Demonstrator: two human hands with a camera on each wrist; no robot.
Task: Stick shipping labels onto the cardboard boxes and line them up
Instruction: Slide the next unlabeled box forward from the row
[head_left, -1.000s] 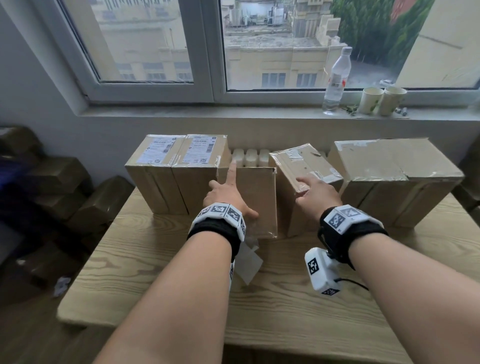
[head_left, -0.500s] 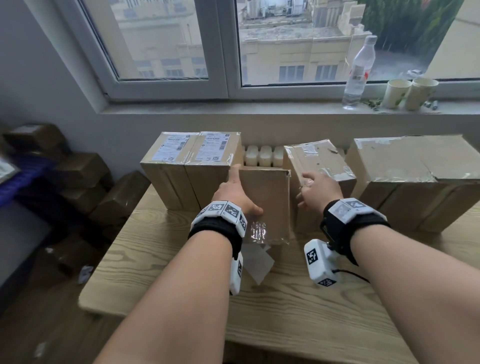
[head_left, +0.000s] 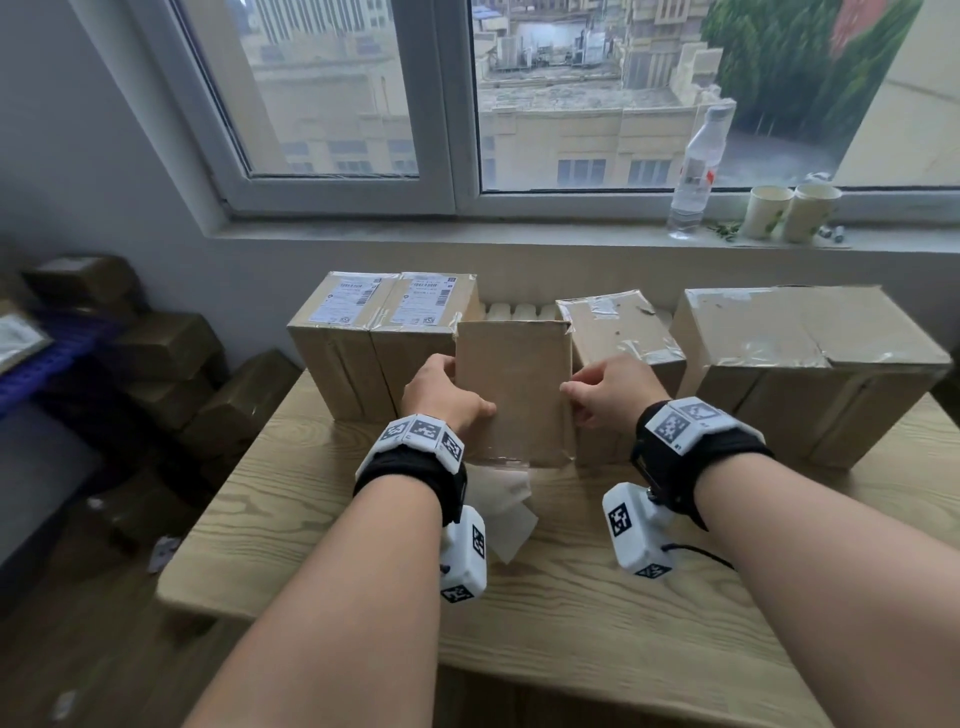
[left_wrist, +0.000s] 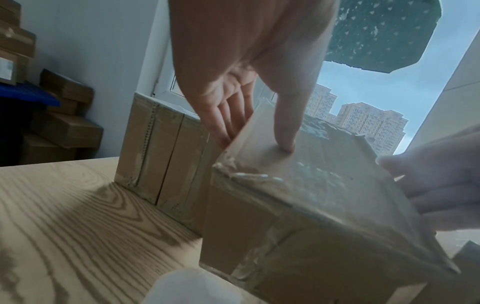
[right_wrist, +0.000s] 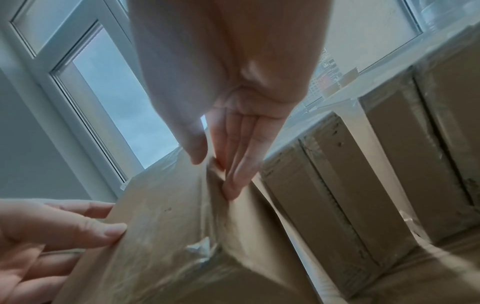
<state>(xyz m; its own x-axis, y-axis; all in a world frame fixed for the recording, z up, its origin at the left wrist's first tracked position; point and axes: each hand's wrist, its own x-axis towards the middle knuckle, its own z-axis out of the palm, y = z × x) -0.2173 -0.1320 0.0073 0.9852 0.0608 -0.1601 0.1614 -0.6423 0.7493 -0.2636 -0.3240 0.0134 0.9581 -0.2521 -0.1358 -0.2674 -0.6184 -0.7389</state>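
- The plain brown cardboard box (head_left: 514, 389) is tilted, its broad unlabelled face turned up toward the head camera, its lower end just above the pale wood-grain tabletop (head_left: 291, 499).
- The left hand (head_left: 444, 397) holds the box's left edge: the thumb lies on the broad face, and the left wrist view shows the fingers (left_wrist: 223, 121) reaching straight down the side.
- The right hand (head_left: 608, 392) holds the right edge in the same way, thumb on the face and fingers (right_wrist: 241, 164) flat along the side wall.
- Both forearms reach forward from the near edge, wrists level, each with a black band carrying white marker blocks.
- To the left stand two brown boxes with white shipping labels (head_left: 387, 332), touching each other.
- To the right stand a taped brown box (head_left: 618, 332) and a larger taped box (head_left: 810, 358).
- Under the held box lie white paper sheets (head_left: 511, 514).
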